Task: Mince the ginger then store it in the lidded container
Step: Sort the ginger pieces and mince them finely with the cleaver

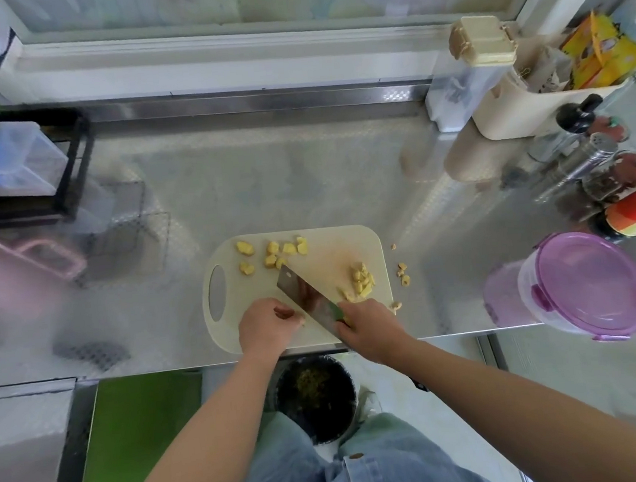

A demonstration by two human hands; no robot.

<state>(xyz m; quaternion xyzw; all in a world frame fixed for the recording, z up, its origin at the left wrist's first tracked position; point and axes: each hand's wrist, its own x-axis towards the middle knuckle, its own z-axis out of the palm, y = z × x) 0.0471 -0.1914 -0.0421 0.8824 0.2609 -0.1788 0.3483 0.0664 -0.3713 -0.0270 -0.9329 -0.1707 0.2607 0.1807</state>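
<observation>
Two hands work over the cutting board [235, 287]. Right hand [369, 327] has its fingers wrapped around the handle of the cleaver [306, 296], blade angled up-left across the board. Left hand [266, 325] is curled, fingertips beside the blade; whether it pins ginger is hidden. Ginger chunks [275, 252] lie along the far edge, cut pieces [361, 281] right of the blade. Purple-lidded container [589, 286] sits well apart, right, on the steel counter [302, 172].
</observation>
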